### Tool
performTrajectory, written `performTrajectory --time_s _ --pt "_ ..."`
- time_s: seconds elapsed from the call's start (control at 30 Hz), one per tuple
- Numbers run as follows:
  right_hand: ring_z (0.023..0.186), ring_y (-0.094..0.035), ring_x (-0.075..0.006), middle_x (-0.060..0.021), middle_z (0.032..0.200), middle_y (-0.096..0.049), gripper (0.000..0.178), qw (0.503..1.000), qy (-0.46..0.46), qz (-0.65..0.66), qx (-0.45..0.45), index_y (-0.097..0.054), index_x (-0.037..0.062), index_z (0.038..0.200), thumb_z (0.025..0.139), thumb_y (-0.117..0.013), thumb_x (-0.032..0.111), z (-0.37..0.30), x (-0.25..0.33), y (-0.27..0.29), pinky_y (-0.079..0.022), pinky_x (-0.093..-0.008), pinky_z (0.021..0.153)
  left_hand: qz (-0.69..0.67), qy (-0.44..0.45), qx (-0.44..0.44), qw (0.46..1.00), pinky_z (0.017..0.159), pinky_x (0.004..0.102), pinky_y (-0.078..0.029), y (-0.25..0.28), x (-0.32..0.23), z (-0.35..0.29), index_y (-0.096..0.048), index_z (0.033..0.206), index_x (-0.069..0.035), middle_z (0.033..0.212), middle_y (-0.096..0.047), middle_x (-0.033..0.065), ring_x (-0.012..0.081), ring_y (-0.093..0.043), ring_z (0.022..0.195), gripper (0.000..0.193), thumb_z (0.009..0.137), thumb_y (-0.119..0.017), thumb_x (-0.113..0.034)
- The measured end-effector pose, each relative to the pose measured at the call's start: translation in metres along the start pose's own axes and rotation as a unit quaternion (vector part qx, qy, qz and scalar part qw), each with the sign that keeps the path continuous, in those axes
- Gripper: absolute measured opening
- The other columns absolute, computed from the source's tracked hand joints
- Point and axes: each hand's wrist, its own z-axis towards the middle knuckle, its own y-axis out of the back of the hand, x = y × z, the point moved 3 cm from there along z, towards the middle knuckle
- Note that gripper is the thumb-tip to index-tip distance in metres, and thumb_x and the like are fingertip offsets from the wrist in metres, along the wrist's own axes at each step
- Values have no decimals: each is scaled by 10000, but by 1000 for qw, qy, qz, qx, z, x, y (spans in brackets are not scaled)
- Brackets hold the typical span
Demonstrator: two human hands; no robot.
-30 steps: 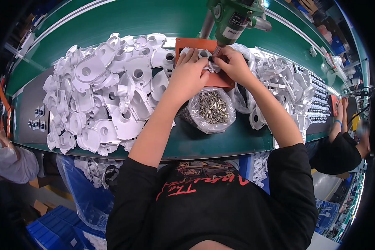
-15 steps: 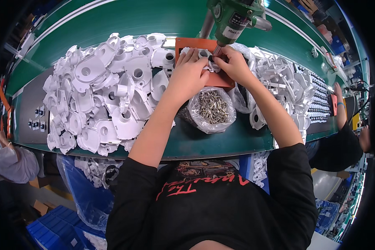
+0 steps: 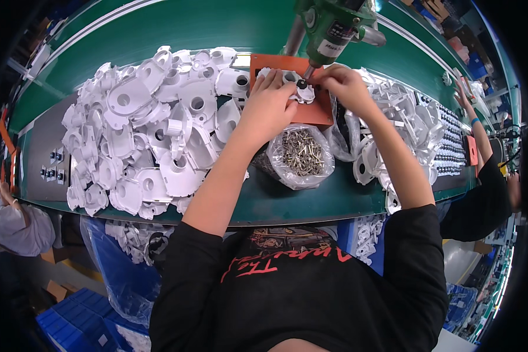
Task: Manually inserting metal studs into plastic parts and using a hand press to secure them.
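Workpiece: a small round white plastic housing part (image 3: 292,87) lies flat on an orange rectangular fixture plate (image 3: 317,111) at the far side of the green bench.
Left hand (image 3: 270,105): palm down over the near-left edge of the white part, fingers spread and pressing it to the plate.
Right hand (image 3: 347,88): fingertips pinched at the part's right edge; something tiny may be between them, too small to tell.
Driver: a green hanging power screwdriver (image 3: 331,26) stands nearly upright, its tip just above a dark hole in the part, between the two hands.
Key relation: the hole sits just beside the right fingertips, closer to them than to the left hand.
Screws: a clear plastic bag of metal screws (image 3: 300,154) lies near, just below the plate.
Stock: a heap of white moulded plastic parts (image 3: 146,129) lies to the left.
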Motion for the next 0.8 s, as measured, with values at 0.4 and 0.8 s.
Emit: performTrajectory --time_s 0.4,0.8 --pt "608 -482 -113 -36 723 -549 270 952 114 89 -270 -609 24 914 882 -528 279 112 27 173 -366 -272 553 -12 -19 -11 1000 1067 495 -304 -2 -4 4 -601 986 -12 1257 -504 286 403 -424 1250 229 793 -582 -133" --pt "701 -557 -241 -110 842 -607 245 925 227 166 -255 -614 68 947 866 -570 295 191 53 250 -434 -341 689 -12 -8 -19 1000 1070 487 -303 -2 -5 0 -603 981 -23 1250 -506 295 403 -421 1256 222 792 -594 -138"
